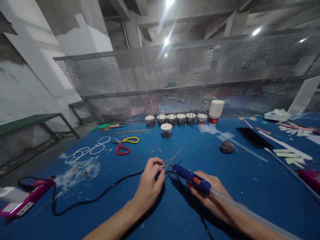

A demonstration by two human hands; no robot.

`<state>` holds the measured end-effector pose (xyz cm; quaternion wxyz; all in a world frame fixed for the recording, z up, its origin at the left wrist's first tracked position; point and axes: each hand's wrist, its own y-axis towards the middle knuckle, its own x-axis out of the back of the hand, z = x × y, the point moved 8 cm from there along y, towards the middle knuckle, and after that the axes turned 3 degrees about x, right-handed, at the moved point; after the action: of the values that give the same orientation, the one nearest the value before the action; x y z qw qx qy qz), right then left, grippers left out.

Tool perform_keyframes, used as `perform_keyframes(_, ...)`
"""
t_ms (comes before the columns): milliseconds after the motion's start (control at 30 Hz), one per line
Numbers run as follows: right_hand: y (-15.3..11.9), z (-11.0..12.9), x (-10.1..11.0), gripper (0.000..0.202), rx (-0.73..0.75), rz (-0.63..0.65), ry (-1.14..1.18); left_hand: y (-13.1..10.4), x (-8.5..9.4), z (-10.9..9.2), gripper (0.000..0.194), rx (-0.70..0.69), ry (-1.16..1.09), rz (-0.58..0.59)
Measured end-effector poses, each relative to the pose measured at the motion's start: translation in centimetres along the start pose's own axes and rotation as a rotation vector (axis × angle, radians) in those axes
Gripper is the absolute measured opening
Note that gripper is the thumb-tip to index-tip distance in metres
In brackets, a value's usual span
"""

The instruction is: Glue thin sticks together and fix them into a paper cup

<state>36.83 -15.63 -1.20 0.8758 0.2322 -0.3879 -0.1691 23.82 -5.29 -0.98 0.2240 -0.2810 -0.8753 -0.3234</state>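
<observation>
Looks like gluing's in hand: left hand pinches thin twisted strands at the blue table's near middle, right hand wraps a blue glue gun, tip right beside them. Next move probably calls for a steady pinch.

"What's the glue gun like?"
"Dark blue, with an orange patch on its side. It lies in the right hand, towards 5 o'clock from the middle of the view, its tip aimed at 10 o'clock."
"And the glue stick?"
"Clear and long, running out of the gun's back towards 4 o'clock."
"What else?"
"A thin, brownish twisted strand, pinched in the left hand and slanting towards 1 o'clock. The tip is just beside it; whether they touch, I can't tell."
</observation>
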Motion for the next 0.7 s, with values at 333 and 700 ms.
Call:
perform_keyframes(333, 0.02, 0.13, 0.03, 0.017, 0.022, -0.004, 0.012, 0.10, 0.08, -0.25, 0.017, -0.001, -0.003, -0.004)
perform_keyframes(700, 0.14, -0.09, 0.34, 0.020, -0.008, -0.023, -0.037, 0.10, 0.05, -0.26, 0.017, -0.007, -0.001, 0.001)
